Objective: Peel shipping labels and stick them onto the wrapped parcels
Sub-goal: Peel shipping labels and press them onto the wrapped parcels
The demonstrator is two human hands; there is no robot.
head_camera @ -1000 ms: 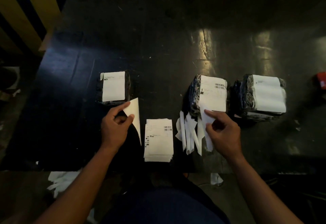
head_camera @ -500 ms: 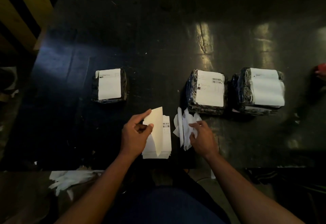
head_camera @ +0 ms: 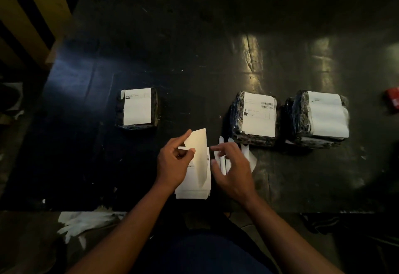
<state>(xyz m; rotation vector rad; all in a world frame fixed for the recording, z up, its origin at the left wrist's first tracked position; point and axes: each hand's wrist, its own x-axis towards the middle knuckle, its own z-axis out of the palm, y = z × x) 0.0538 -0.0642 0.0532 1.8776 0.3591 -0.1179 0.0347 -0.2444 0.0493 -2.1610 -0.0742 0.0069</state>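
Three black wrapped parcels lie on the dark table (head_camera: pixel 194 58), each with a white label on top: a small one at left (head_camera: pixel 137 107), one at centre right (head_camera: pixel 254 119) and one at far right (head_camera: pixel 317 118). My left hand (head_camera: pixel 172 163) pinches a blank cream sheet (head_camera: pixel 199 150) upright over the stack of labels (head_camera: pixel 195 184) near the front edge. My right hand (head_camera: pixel 233 170) hovers beside the stack with fingers spread and relaxed, holding nothing, above a pile of peeled white strips (head_camera: pixel 248 157).
A red object (head_camera: pixel 393 100) lies at the table's right edge. Crumpled white paper scraps (head_camera: pixel 86 222) lie on the floor below the front left edge. Yellow and black striped panels (head_camera: pixel 32 14) stand behind and to the left.
My left hand carried the sheet from beside the left parcel to above the label stack. My right hand left the centre parcel's label and came down beside the stack.
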